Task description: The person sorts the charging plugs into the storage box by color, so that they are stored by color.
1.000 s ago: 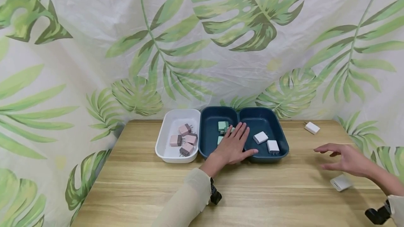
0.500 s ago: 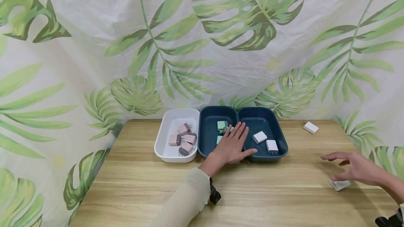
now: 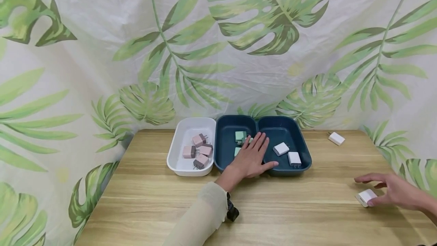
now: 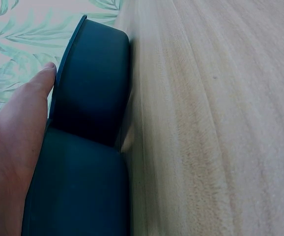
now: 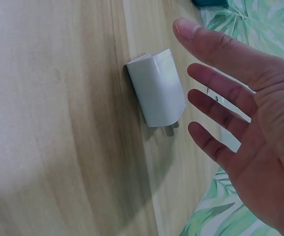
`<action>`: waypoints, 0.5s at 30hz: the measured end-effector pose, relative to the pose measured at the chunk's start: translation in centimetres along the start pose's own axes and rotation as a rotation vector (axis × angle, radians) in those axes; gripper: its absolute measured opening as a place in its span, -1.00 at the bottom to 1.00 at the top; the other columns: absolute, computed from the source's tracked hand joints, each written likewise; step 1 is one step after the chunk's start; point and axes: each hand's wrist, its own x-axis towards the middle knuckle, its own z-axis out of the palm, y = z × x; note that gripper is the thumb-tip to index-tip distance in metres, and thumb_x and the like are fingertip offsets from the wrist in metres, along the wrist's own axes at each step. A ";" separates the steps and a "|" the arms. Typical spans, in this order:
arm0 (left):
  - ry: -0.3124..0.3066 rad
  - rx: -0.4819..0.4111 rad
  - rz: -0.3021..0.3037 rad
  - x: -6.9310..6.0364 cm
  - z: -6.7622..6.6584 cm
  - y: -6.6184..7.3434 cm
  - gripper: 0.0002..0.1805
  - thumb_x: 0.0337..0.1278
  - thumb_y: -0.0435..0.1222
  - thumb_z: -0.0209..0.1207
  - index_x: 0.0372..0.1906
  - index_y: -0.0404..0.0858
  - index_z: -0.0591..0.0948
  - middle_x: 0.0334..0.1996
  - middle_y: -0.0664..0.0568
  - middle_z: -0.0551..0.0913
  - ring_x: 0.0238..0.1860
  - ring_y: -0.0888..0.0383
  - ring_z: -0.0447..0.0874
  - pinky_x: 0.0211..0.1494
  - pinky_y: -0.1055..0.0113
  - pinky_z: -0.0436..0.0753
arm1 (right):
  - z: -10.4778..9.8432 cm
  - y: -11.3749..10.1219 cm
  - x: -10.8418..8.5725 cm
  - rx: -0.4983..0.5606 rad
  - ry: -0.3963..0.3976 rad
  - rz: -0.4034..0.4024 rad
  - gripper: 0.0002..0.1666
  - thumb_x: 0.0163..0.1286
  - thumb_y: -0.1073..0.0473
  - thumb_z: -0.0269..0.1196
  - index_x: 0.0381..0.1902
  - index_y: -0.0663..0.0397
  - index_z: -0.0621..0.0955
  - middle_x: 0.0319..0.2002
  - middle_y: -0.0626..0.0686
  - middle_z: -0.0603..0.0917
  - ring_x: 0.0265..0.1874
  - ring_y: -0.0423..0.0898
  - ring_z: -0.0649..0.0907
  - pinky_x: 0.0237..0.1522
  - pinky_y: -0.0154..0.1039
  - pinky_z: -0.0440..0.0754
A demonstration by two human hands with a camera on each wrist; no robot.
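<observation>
My left hand [image 3: 250,160] lies with straight fingers over the adjoining rims of two dark blue trays, the middle one [image 3: 225,134] and the right one [image 3: 278,130]. In the left wrist view, its thumb [image 4: 46,78] lies along a tray's rim. At the right, my right hand [image 3: 397,191] hovers low beside a white plug-in charger [image 3: 367,197] on the table. The right wrist view shows this charger [image 5: 160,91] with metal prongs, and a gap between it and the loosely spread fingers [image 5: 215,105]. Two white chargers [image 3: 281,149] lie in the right tray. Green chargers [image 3: 240,136] in the middle tray are partly hidden by my left hand.
A white tray [image 3: 181,136] on the left holds several pink-and-grey chargers [image 3: 189,152]. Another white charger [image 3: 337,138] lies near the wooden table's back right corner. A leaf-patterned cloth [image 3: 191,48] hangs behind the table [image 3: 290,208].
My right hand has moved right and closer to the person, coming down beside the near white charger. My left hand stays on the trays.
</observation>
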 end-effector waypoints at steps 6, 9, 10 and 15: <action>0.006 -0.002 -0.001 -0.1 0.0 0.0 0.03 0.50 0.45 -0.28 0.75 -0.16 -0.02 0.76 -0.04 -0.13 0.75 0.04 -0.30 0.74 -0.06 -0.19 | 0.3 0.2 -0.7 -0.008 0.016 -0.014 -0.25 -0.07 0.31 0.70 0.15 0.12 0.72 0.14 -0.39 0.72 0.04 -0.51 0.60 -0.25 -0.40 0.67; 0.006 -0.008 -0.004 -0.2 0.0 0.0 0.03 0.50 0.45 -0.28 0.75 -0.16 -0.02 0.76 -0.04 -0.14 0.75 0.05 -0.32 0.74 -0.05 -0.20 | 0.5 0.3 -0.8 -0.012 0.021 -0.015 -0.25 -0.08 0.31 0.71 0.15 0.09 0.73 0.13 -0.39 0.72 -0.01 -0.47 0.62 -0.26 -0.40 0.67; 0.006 -0.010 -0.005 -0.2 -0.1 0.0 0.03 0.50 0.45 -0.27 0.75 -0.16 -0.02 0.76 -0.04 -0.14 0.75 0.06 -0.32 0.74 -0.04 -0.21 | 0.5 0.3 -0.9 -0.013 0.021 -0.014 -0.25 -0.08 0.31 0.71 0.15 0.09 0.73 0.13 -0.40 0.71 -0.03 -0.46 0.62 -0.26 -0.40 0.67; 0.004 -0.010 -0.001 -0.3 -0.1 0.0 0.03 0.51 0.44 -0.28 0.75 -0.15 -0.04 0.76 -0.04 -0.15 0.75 0.07 -0.36 0.74 -0.04 -0.23 | 0.7 0.5 -1.1 0.028 -0.028 0.005 -0.27 0.00 0.33 0.67 0.20 0.06 0.71 0.17 -0.48 0.64 -0.01 -0.49 0.58 -0.26 -0.41 0.67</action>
